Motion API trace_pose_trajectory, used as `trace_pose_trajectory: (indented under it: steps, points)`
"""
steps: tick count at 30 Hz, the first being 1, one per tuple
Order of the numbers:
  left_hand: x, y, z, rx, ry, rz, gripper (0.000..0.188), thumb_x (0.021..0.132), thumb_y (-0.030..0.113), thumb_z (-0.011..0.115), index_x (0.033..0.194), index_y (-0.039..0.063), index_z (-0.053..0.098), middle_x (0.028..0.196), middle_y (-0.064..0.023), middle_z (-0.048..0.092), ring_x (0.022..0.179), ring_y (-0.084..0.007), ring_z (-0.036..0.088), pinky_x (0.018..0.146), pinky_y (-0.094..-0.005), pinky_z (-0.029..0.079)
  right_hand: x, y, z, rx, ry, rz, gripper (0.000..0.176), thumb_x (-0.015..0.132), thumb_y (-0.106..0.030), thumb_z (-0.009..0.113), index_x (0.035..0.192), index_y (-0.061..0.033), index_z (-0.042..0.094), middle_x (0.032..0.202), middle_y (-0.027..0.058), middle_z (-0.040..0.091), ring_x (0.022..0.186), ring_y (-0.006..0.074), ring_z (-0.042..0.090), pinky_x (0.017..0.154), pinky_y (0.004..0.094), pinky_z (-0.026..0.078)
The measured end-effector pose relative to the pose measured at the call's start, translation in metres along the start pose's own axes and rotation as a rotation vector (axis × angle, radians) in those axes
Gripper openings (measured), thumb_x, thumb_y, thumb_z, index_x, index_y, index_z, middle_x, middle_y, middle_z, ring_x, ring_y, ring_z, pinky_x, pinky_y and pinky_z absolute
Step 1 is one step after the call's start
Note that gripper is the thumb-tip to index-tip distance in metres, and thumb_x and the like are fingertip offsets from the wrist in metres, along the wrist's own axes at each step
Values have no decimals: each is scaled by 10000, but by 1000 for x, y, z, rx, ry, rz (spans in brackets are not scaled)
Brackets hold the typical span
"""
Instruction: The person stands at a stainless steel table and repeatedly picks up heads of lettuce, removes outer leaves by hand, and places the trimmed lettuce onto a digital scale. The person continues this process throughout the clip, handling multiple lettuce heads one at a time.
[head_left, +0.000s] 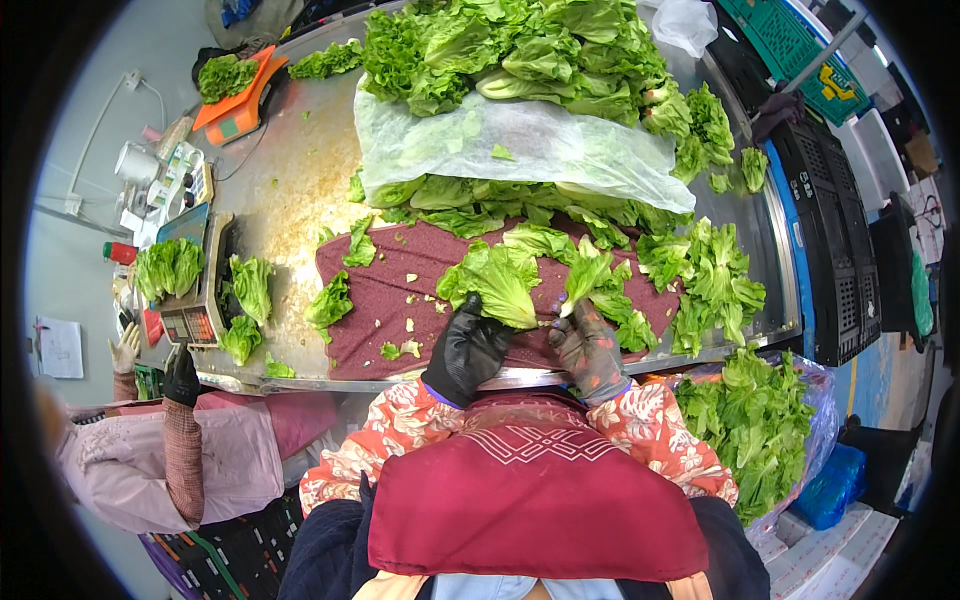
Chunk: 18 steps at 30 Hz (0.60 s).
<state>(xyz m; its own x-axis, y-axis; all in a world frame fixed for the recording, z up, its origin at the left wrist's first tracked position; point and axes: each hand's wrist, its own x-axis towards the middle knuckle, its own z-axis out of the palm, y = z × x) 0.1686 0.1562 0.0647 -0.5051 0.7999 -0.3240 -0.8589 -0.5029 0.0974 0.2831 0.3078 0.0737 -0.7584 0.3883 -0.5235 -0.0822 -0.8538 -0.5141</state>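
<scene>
My left hand (466, 351), in a black glove, holds a head of lettuce (496, 285) by its base end, above a maroon towel (367, 330). Close to its right, my right hand (589, 351), in a stained grey glove, grips a small lettuce piece (585, 281) between thumb and fingers. Loose leaves and small trimmings lie on the towel. Beyond the towel, a large heap of lettuce (525, 60) is partly covered by a thin white sheet (517, 142). Whether a blade is in either hand cannot be seen.
A co-worker's gloved hand (181, 376) is beside a weighing scale (191, 319) holding lettuce at the left. An orange scale (236, 116) stands farther back. Lettuce fills a plastic-lined container (821, 420) at right, near black crates (825, 240). The metal table's edge (292, 386) runs before me.
</scene>
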Motion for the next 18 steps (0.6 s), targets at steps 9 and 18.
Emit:
trace_pose_trajectory:
  steps: [9, 18]
  points:
    - [-13, -9, 13, 492, -107, 146, 390, 961, 101, 471, 1336, 19, 397, 1248, -84, 534, 1152, -194, 518, 1003, -336, 396, -10, -4, 16, -1450, -160, -633, 205, 836, -188, 622, 937, -9, 632, 769, 95, 638, 703, 197, 620, 634, 334, 470]
    - [-18, -8, 28, 764, -26, 124, 430, 930, 52, 509, 1340, -8, 393, 1239, -94, 541, 1129, -172, 522, 956, -293, 418, -10, -7, 21, -1198, -254, -347, 213, 815, -186, 624, 923, -3, 624, 750, 74, 623, 649, 137, 565, 608, 297, 461]
